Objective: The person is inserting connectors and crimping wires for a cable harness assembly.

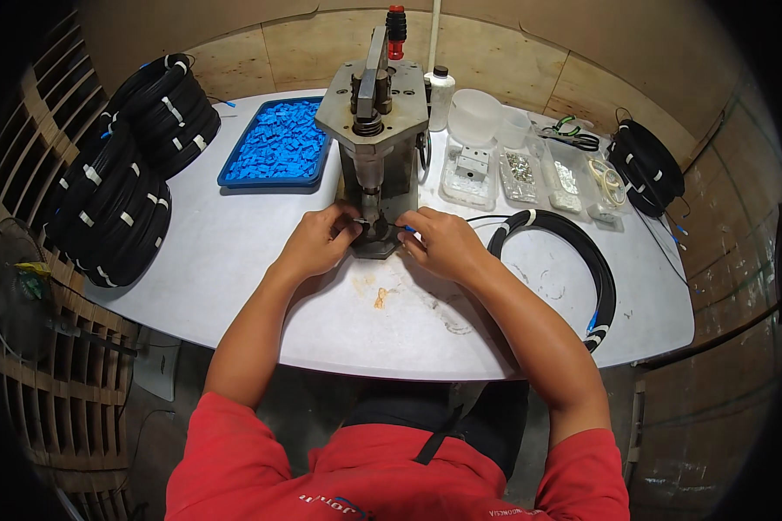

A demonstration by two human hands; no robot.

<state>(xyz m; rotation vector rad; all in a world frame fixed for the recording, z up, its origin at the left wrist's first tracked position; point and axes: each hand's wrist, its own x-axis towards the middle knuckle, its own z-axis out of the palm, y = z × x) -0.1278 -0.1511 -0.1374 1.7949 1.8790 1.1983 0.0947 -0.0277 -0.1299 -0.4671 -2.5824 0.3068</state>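
Both hands at the foot of the grey hand press point(375, 130) mid-worktop point(235, 260): left hand point(314, 243) pinched shut on a small part at the die, right hand point(439, 243) closed on the thin black cable end point(406, 227) with its blue tip, fed in from the black cable coil point(582, 260) lying to the right. Seemingly the seating step, end being lined up under the ram. Next, by judgement, a steady hold on the cable and a pull of the red-knobbed lever point(396, 24), fingers clear of the die.
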